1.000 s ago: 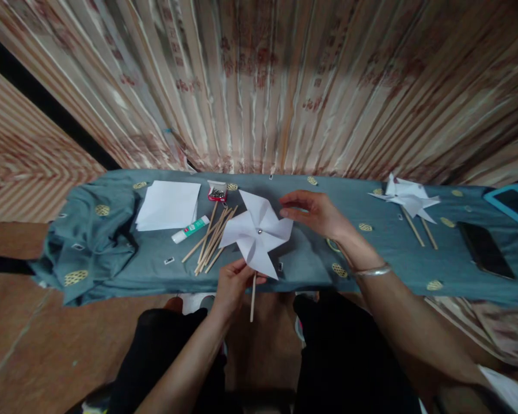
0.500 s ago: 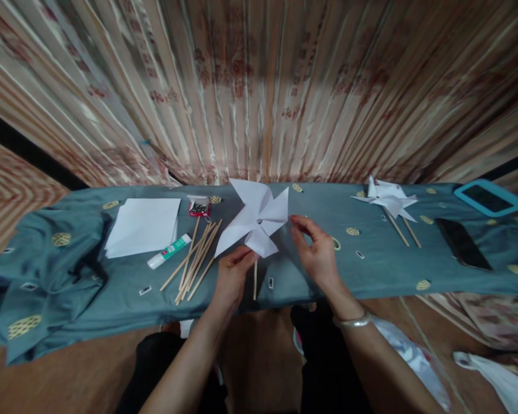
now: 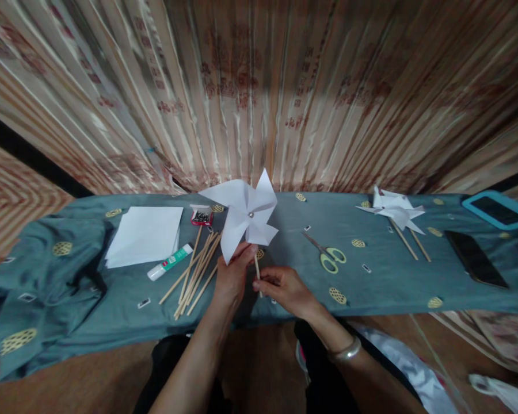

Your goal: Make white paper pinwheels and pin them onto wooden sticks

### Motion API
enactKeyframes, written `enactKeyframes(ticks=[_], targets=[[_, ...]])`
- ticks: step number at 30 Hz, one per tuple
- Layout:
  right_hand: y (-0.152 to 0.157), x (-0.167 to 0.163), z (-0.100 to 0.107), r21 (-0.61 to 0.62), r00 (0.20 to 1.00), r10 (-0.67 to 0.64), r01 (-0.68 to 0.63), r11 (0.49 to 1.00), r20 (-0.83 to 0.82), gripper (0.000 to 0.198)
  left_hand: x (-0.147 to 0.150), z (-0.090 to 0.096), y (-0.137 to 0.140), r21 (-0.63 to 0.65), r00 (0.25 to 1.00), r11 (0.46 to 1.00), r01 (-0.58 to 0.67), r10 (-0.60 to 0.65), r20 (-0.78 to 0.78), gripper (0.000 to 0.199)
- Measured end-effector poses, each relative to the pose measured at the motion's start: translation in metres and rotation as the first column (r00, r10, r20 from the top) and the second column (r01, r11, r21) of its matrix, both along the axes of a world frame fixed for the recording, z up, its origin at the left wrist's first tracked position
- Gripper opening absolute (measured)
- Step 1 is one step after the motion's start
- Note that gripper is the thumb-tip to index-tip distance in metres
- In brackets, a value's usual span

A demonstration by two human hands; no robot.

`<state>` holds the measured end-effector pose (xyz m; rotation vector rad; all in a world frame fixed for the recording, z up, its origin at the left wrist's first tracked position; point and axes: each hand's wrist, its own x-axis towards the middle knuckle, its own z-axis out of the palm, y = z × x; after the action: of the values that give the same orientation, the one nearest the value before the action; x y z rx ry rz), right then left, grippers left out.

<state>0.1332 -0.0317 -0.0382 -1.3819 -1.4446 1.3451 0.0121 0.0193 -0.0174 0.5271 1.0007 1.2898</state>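
Note:
A white paper pinwheel (image 3: 245,211) with a pin at its centre stands above the table on a thin wooden stick (image 3: 258,269). My left hand (image 3: 233,273) is closed just beneath the blades, around the top of the stick; exactly what its fingers press on is partly hidden. Lower down, my right hand (image 3: 287,288) pinches the stick near its bottom end. To the left of the pinwheel lie several loose wooden sticks (image 3: 196,273) and a small red box of pins (image 3: 202,216). Scissors with pale green handles (image 3: 328,256) rest to the right of my hands.
A stack of white paper (image 3: 144,236) and a glue stick (image 3: 170,262) lie at the left. Finished-looking pinwheels (image 3: 397,208), a dark phone (image 3: 475,259) and a blue-framed tablet (image 3: 498,208) are at the right. A curtain (image 3: 242,98) hangs behind the cloth-covered table (image 3: 388,282).
My right hand has moved down from beside the blades and now grips the stick's lower part. The pinwheel's blades have turned, and the scissors have come into view.

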Motion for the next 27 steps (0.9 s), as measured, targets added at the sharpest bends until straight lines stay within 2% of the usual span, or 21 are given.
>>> enactKeyframes(ticks=[6, 9, 14, 16, 17, 19, 20, 22, 23, 24, 27], targets=[[0.004, -0.002, 0.005, 0.034, 0.994, -0.06, 0.064, 0.997, -0.089, 0.025, -0.002, -0.005, -0.006, 0.016, 0.984, 0.987, 0.163, -0.161, -0.074, 0.032], [0.005, -0.002, 0.006, 0.047, 0.992, -0.064, 0.07, 0.996, -0.109, 0.028, -0.003, -0.007, -0.009, 0.002, 0.973, 0.98, 0.2, -0.199, -0.113, 0.03], [0.006, 0.019, 0.018, 0.115, 0.996, -0.055, 0.046, 0.992, 0.075, 0.037, -0.007, -0.009, -0.008, 0.037, 0.975, 0.984, 0.173, -0.166, -0.145, 0.029], [0.008, 0.038, 0.028, 0.111, 0.985, -0.128, 0.116, 0.987, 0.112, 0.043, -0.009, -0.01, -0.008, 0.051, 0.971, 0.982, 0.181, -0.17, -0.171, 0.027], [0.008, 0.048, 0.034, 0.148, 0.969, -0.202, 0.181, 0.972, 0.139, 0.044, -0.01, -0.01, -0.008, 0.056, 0.964, 0.979, 0.195, -0.181, -0.193, 0.026], [0.008, 0.065, 0.046, 0.32, 0.88, -0.417, 0.337, 0.886, 0.228, 0.038, -0.012, -0.011, -0.008, 0.071, 0.944, 0.969, 0.236, -0.211, -0.252, 0.023], [0.007, 0.071, 0.052, 0.437, 0.802, -0.535, 0.393, 0.809, 0.267, 0.034, -0.013, -0.012, -0.008, 0.079, 0.931, 0.962, 0.261, -0.229, -0.286, 0.022], [0.006, 0.079, 0.061, 0.644, 0.649, -0.67, 0.346, 0.683, 0.361, 0.035, -0.014, -0.013, -0.009, 0.096, 0.898, 0.946, 0.31, -0.258, -0.356, 0.019], [0.005, 0.081, 0.064, 0.709, 0.583, -0.701, 0.278, 0.648, 0.411, 0.041, -0.014, -0.014, -0.009, 0.104, 0.879, 0.937, 0.335, -0.271, -0.392, 0.018], [0.005, 0.081, 0.066, 0.746, 0.524, -0.713, 0.201, 0.634, 0.465, 0.048, -0.015, -0.015, -0.01, 0.111, 0.86, 0.927, 0.36, -0.283, -0.426, 0.018], [0.006, 0.083, 0.067, 0.767, 0.377, -0.72, 0.039, 0.64, 0.582, 0.067, -0.016, -0.015, -0.011, 0.127, 0.808, 0.894, 0.429, -0.318, -0.495, 0.018]])
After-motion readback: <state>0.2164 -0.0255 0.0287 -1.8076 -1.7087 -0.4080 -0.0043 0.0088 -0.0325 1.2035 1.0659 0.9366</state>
